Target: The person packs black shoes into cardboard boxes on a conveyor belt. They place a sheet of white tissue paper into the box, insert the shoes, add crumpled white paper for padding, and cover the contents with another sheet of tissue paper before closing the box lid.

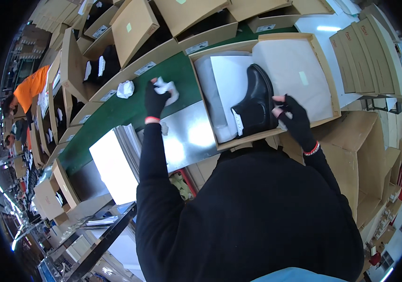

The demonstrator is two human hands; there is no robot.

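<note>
My left hand [156, 98], in a black fingerless glove, is closed on a crumpled piece of white paper [169, 90] above the green belt. A second paper ball [126, 89] lies on the belt to its left. In front of me a black ankle boot [257, 103] lies on its side in an open cardboard shoe box [200, 80], on white paper, with a white label piece at its top edge. My right hand [292, 116], gloved the same way, is beside the boot's sole with its fingers apart; whether they touch the boot I cannot tell.
Open boxes with boots [102, 70] line the far side of the green belt [182, 70]. A stack of white sheets [116, 160] stands at left. Folded cartons [363, 56] stand at right, above a large open carton [346, 160]. A person in orange [31, 87] is far left.
</note>
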